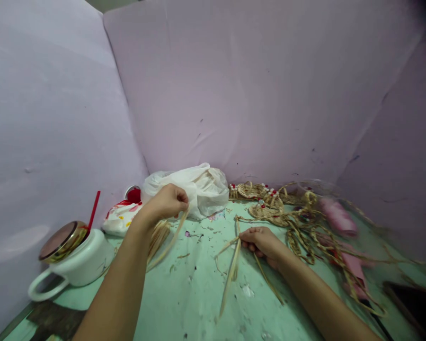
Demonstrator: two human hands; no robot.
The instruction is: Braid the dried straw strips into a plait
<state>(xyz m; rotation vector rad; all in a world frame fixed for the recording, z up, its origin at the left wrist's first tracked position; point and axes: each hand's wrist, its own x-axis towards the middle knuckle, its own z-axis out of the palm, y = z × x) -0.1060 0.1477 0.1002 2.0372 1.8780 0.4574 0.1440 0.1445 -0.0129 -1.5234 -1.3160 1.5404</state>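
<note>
Pale straw strip (172, 242): pinched between thumb and fingers of the left hand (167, 201), curving down from the fingertips toward the bundle.
Plait (237, 229): gripped in the closed fingertips of the right hand (261, 240); its knotted end lies just beyond them, loose strands (230, 279) fanning out nearer the camera.
Straw bundle (158, 238): below the left fingers, partly hidden by the left forearm.
White plastic bag (209, 192): just behind the left fingers, crumpled.
Beaded woven pieces (266, 213): beyond the right fingers, with red and white beads.
Braided cord (300, 244): tangled to the right of the right fingers, trailing across a pink tool (354, 266).
Pink roll (337, 217): farther right, blurred.
Patterned packet (119, 219): left of the left fingers.
White pot (87, 261): farther left, a gold-rimmed lid (62, 242) tilted on it beside a red stick (93, 211).
Green tabletop (184, 308): under everything, pale walls (252, 94) enclosing it.
Left arm: reaching forward, wrist bent inward, hand raised.
Right arm: angled inward, hand low at the tabletop.
</note>
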